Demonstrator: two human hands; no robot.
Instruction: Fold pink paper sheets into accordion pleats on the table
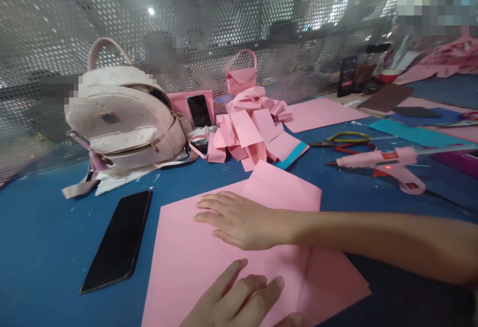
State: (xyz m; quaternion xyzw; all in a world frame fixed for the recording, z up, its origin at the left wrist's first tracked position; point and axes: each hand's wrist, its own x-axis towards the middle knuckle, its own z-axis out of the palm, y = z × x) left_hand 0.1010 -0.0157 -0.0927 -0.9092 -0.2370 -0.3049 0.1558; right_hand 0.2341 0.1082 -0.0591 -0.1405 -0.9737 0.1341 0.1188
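A large pink paper sheet (182,252) lies before me on the blue table, with a folded or overlapping part at its right and top. My right hand (244,220) rests flat across the sheet's middle, fingers spread, the forearm coming in from the right. Nearer to me, my left hand (242,294) is over the lower part of the paper with its fingers apart and slightly bent. Neither hand grips anything. Part of the left hand is cut off by the bottom edge.
A black phone (117,240) lies left of the paper. Behind stand a pale backpack (130,118), a pile of pink paper strips (246,128) and a small pink paper bag (242,79). To the right lie scissors (351,139) and a pink glue gun (392,163) with its cord.
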